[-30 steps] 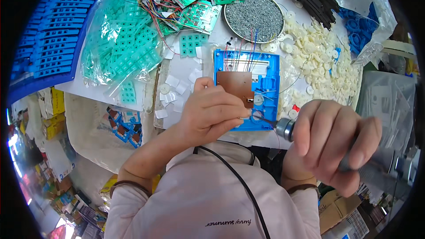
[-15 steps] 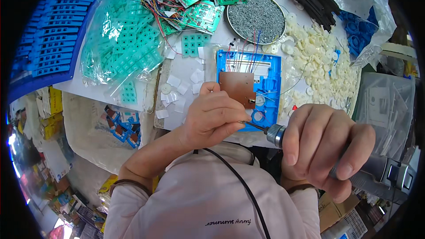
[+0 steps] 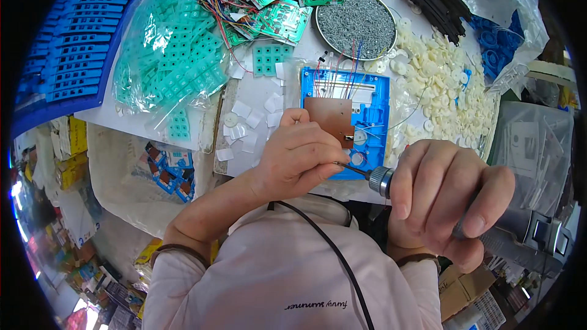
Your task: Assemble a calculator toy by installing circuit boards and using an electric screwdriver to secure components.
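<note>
My right hand [image 3: 449,198] is wrapped round an electric screwdriver with a knurled metal collar [image 3: 380,181]; its thin bit points left. At the bit's tip my left hand [image 3: 299,156] is closed in a pinch, and whatever its fingers hold is too small to make out. Just beyond the hands lies an open blue plastic housing [image 3: 374,98]. On it rests a brown circuit board [image 3: 328,119], partly behind my left fingers. Red, blue and white wires [image 3: 339,82] run up from the board across the housing's far part.
A round dish of small screws [image 3: 358,24] stands beyond the housing, beside green circuit boards [image 3: 281,18]. Cream plastic parts [image 3: 449,79] spread to the right. Bagged teal keypads [image 3: 177,49] and stacked blue casings [image 3: 76,43] lie left. A lined bin [image 3: 116,174] holds assembled pieces.
My right hand and the screwdriver have risen slightly, and the bit slopes a little differently against my left fingers. My left hand keeps its pinch, barely shifted.
</note>
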The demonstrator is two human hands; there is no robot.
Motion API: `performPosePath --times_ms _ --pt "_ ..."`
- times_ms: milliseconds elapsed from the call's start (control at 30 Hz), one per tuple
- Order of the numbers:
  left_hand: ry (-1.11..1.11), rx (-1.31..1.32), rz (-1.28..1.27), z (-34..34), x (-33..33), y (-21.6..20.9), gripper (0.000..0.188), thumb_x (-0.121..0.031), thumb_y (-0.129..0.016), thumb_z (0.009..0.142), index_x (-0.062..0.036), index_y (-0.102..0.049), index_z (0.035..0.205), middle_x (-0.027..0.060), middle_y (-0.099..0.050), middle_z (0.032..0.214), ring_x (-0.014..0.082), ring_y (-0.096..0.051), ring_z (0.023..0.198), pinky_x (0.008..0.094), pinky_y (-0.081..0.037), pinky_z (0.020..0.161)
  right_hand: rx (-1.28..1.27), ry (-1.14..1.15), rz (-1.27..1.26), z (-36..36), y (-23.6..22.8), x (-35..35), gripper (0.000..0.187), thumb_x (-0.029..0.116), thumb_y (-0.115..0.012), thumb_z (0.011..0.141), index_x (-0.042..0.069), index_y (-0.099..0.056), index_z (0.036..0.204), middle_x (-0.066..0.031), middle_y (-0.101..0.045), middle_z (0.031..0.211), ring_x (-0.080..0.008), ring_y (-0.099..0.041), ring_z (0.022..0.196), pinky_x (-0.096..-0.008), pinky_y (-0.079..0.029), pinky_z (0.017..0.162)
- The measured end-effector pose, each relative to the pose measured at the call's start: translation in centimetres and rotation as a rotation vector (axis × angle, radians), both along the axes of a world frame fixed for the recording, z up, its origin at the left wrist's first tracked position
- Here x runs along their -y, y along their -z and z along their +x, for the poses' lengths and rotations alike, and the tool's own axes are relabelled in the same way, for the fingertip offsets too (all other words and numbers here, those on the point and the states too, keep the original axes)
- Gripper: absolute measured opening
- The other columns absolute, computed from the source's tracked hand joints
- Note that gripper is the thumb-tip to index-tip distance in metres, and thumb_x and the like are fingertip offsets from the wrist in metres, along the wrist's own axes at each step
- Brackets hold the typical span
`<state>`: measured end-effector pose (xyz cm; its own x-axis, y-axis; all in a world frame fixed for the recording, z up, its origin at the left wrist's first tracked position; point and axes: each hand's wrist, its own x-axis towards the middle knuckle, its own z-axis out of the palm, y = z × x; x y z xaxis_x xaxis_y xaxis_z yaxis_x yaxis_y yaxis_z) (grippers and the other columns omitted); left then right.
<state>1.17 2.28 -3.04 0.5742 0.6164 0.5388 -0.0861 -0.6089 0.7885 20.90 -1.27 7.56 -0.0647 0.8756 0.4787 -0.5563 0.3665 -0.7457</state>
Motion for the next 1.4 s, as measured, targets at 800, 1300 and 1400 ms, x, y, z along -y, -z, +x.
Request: performPosePath --times_ms 800,1300,1400 --pt "-0.151 -0.414 0.135 -1.3 -0.5 -0.9 0.017 -0.009 -0.076 0.072 -0.0150 -0.060 0.076 -0.0029 -0.060 0.074 0.0177 -0.059 0.068 0.0409 -0.035 0.078 0.144 0.093 -0.002 0.3 0.2 -0.1 0.032 0.032 -0.082 0.088 0.016 -0.057 0.100 0.0052 -0.057 0.062 -0.0078 -0.049 0.048 -0.0267 -0.049 0.055" --pt "-0.157 -0.638 0.290 -0.9 0.7 -0.8 0.010 -0.018 -0.072 0.084 -0.0146 -0.063 0.086 -0.0029 -0.068 0.119 0.0132 -0.063 0.116 0.0562 -0.027 0.104 0.327 0.256 -0.162 -1.0 4.6 -1.7 0.033 0.030 -0.071 0.096 0.010 -0.049 0.109 0.0005 -0.053 0.066 -0.0145 -0.052 0.060 -0.0376 -0.047 0.067" --pt "-0.164 -0.628 0.270 -1.0 0.7 -0.8 0.010 -0.018 -0.072 0.084 -0.0140 -0.064 0.087 -0.0026 -0.068 0.118 0.0134 -0.063 0.116 0.0563 -0.028 0.103 0.326 0.202 -0.112 -0.9 5.5 -2.0 0.027 0.020 -0.071 0.095 0.007 -0.050 0.106 -0.0029 -0.055 0.071 -0.0157 -0.053 0.063 -0.0376 -0.049 0.071"
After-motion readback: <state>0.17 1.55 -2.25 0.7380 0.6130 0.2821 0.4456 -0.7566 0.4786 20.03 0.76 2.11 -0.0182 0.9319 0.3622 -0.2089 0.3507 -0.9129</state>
